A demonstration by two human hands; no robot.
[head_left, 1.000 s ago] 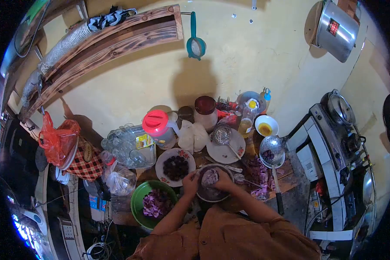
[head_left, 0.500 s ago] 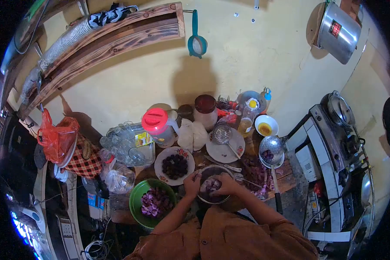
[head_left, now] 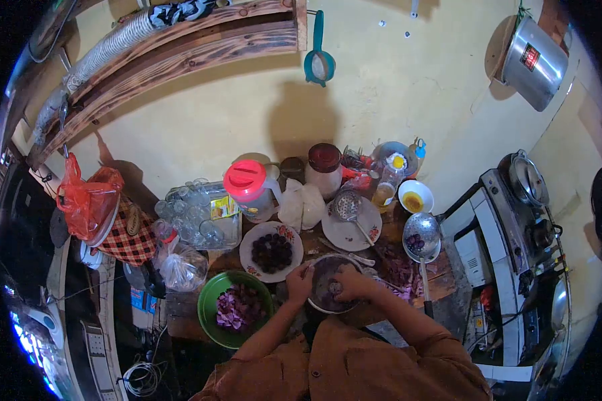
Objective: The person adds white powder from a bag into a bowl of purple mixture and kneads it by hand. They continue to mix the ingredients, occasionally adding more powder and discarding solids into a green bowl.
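A metal bowl (head_left: 316, 309) stands at the table's front edge, close to my body. My left hand (head_left: 299, 284) is closed on its left rim. Inside the bowl, my right hand (head_left: 353, 283) has its fingers curled into a soft, purplish mash (head_left: 324, 284); the fingertips are partly hidden in it. Left of the bowl is a green basin (head_left: 207, 317) of cut purple pieces (head_left: 237, 309). Just behind my left hand, a flowered plate (head_left: 251, 270) carries dark round balls (head_left: 272, 252).
Behind are a red-lidded pitcher (head_left: 251, 194), a jar (head_left: 324, 177), a plate with a skimmer (head_left: 346, 206) and a glass bottle (head_left: 384, 194). A long-handled ladle (head_left: 422, 232) rests over a bowl at right. Purple peelings (head_left: 411, 274) litter the table. A stove (head_left: 515, 214) stands at far right.
My right hand has pushed down into the mash, which looked like a raised lump before. My left hand stays at the rim. The view has shifted slightly.
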